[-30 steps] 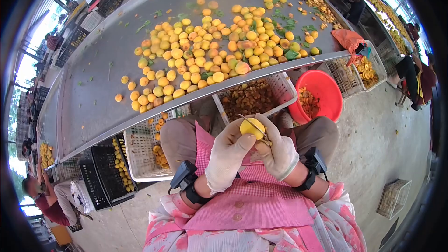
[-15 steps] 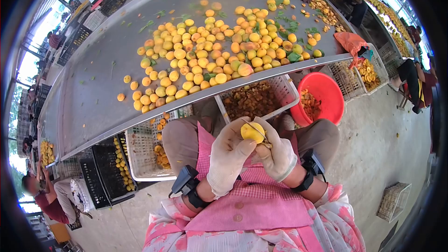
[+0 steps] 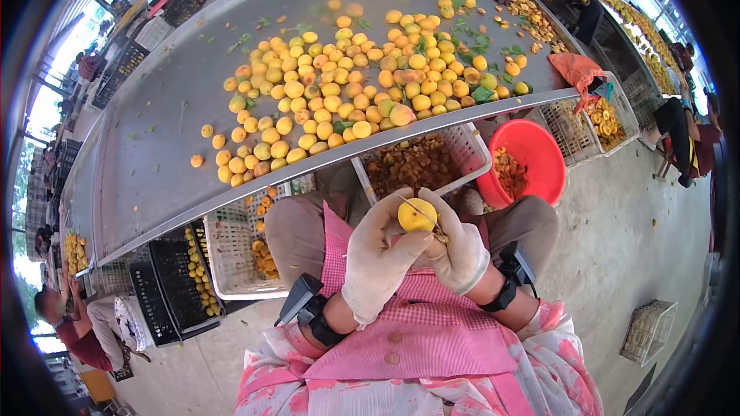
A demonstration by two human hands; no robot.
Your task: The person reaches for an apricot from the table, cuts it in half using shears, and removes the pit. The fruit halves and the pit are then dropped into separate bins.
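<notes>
A yellow apricot (image 3: pixel 417 215) sits between my two gloved hands, above my lap. My left hand (image 3: pixel 379 250) is closed around its left side, with the thumb below the fruit. My right hand (image 3: pixel 456 250) presses at the right side of the fruit and grips what looks like a small knife (image 3: pixel 440 236). A thin blade edge seems to run along the apricot's upper right; much of the tool is hidden by the fingers. Beyond the hands, many apricots (image 3: pixel 331 88) lie piled on the metal table (image 3: pixel 154 154).
Under the table edge stand a white crate of dark scraps (image 3: pixel 472 156), a red bucket (image 3: pixel 546 156), a white crate at left (image 3: pixel 231 262) and a black crate (image 3: pixel 166 277). An orange bag (image 3: pixel 575 71) lies on the table's right corner. Other people sit around.
Both hands stay nearly in place with the apricot still held. The fruit has turned slightly, and the left thumb has shifted a little to the right. The whole view has drifted slightly.
</notes>
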